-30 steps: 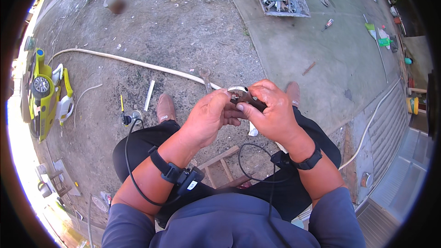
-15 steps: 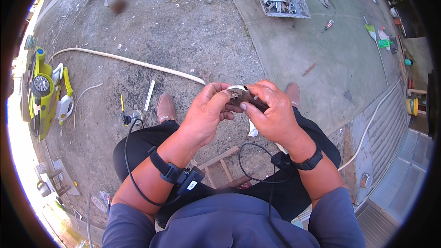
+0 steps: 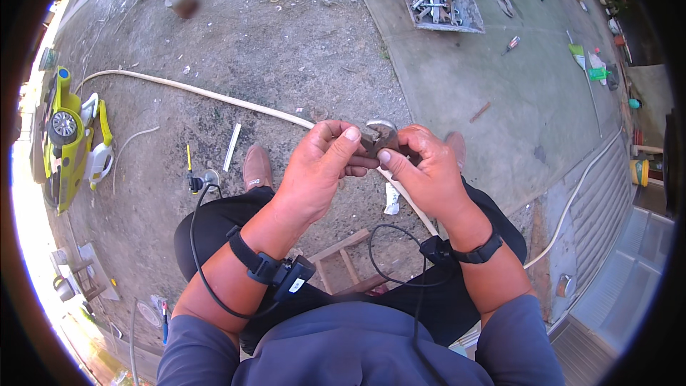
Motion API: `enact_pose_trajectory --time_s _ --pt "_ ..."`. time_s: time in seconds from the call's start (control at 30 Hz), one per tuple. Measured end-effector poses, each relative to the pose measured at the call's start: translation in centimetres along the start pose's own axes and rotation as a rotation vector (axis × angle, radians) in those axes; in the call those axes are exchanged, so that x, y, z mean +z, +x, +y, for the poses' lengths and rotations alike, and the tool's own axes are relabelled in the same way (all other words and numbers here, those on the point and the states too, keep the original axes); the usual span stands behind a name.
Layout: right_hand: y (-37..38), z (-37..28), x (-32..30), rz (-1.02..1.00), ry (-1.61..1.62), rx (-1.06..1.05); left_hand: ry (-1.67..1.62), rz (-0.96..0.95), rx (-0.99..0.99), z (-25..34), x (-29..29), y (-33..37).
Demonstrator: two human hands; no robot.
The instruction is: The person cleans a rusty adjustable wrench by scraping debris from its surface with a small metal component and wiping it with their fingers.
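Observation:
In front of my knees, both hands hold a small dark metal part [image 3: 380, 131] with a shiny rounded edge; its exact kind cannot be made out. My left hand [image 3: 320, 161] pinches its left side, thumb raised along the top and fingers curled beneath. On the right side, my right hand [image 3: 427, 168] grips it between thumb and bent fingers, which hide much of it. Behind and below my hands runs a long pale hose [image 3: 214, 96]. A crumpled white scrap [image 3: 391, 199] lies on the ground just under the part.
A metal tray of wrenches [image 3: 464, 18] stands at the far right, with a screwdriver [image 3: 511, 44] near it. A yellow-green toy car [image 3: 64, 139] lies on its side at the left. Close by are a white strip [image 3: 232, 147] and a wooden frame [image 3: 350, 266] between my legs.
The metal part has turned in my hands, and its shiny edge now faces up more. My left thumb has lifted off its face. The hose and white scrap below show more.

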State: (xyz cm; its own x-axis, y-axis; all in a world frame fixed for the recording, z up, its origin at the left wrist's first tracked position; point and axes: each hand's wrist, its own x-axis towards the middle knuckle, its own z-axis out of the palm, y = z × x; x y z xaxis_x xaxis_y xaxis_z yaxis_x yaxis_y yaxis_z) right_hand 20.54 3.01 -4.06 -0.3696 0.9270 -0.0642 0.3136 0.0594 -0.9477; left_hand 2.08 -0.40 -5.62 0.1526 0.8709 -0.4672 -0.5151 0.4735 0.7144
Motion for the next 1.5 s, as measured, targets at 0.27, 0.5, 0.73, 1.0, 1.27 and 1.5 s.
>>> enact_pose_trajectory --time_s 0.27,0.5,0.73,1.0,1.27,1.5 --pt "0.6 0.0 0.4 0.113 0.822 0.368 0.487 -0.216 0.090 -4.0 1.7 -0.9" --pt "1.0 -0.6 0.9 0.107 0.797 0.369 0.526 -0.179 0.045 -2.9 2.9 -1.7" --pt "0.8 -0.2 1.0 0.160 0.635 0.298 0.601 -0.151 0.083 -2.5 2.9 -2.0" --pt "1.0 -1.0 0.4 0.060 0.722 0.340 0.529 -0.161 0.059 -2.6 2.8 -2.0" --pt "1.1 -0.1 0.0 0.095 0.617 0.349 0.598 -0.179 0.080 -2.7 2.6 -1.8" --pt "1.2 -1.5 0.2 0.091 0.692 0.326 0.577 -0.182 0.049 -2.7 2.7 -1.7"
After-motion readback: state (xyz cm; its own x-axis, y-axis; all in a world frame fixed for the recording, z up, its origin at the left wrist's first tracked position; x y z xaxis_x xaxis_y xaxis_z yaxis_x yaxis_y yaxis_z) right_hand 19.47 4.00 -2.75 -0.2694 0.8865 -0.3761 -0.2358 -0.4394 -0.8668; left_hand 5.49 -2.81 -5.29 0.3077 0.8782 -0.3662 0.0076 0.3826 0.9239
